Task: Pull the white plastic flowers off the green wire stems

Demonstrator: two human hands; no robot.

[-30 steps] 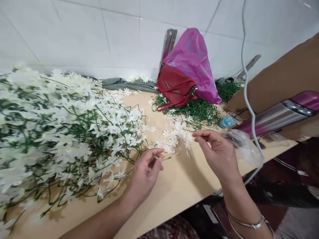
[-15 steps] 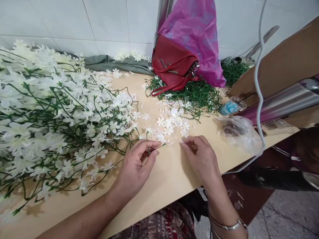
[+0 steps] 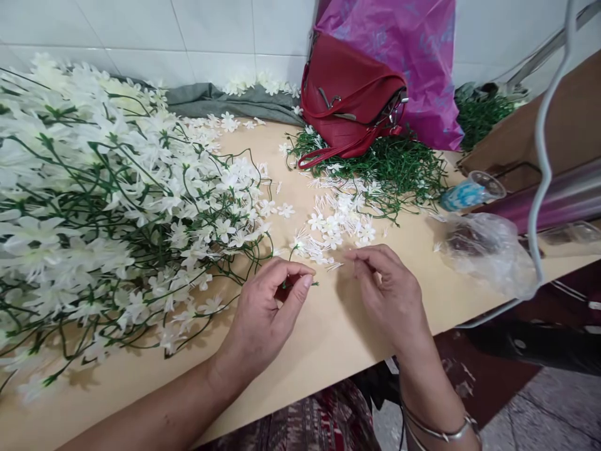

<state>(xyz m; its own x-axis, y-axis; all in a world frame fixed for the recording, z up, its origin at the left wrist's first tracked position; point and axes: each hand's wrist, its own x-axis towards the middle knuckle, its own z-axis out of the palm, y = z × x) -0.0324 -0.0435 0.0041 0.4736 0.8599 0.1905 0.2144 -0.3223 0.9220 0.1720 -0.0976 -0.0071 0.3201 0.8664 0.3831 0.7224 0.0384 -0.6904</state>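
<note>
My left hand (image 3: 270, 307) pinches a thin green artificial flower stem (image 3: 315, 284) between thumb and forefinger; its tip pokes out to the right. My right hand (image 3: 387, 291) hovers over the table a little to the right, thumb and forefinger drawn together. Whatever its fingertips hold, if anything, is too small to make out. Just beyond both hands lies a loose scatter of white petal blossoms (image 3: 332, 225) and thin white stamens (image 3: 305, 245). Left of my left hand spreads a large heap of assembled white flowers (image 3: 107, 207) on green stems.
A red handbag (image 3: 347, 100) rests on a pile of green stems (image 3: 408, 166), with a purple plastic bag (image 3: 436, 106) behind it. To the right are a plastic cup (image 3: 469, 191), a clear bag (image 3: 493, 250) and a hanging grey cable (image 3: 539, 150). The table (image 3: 328, 338) ends near my body.
The view has shifted, so the table things sit further right. My right fingertips have come up from beside the white blossoms. My left hand keeps its pinch on the stem, with less of it showing.
</note>
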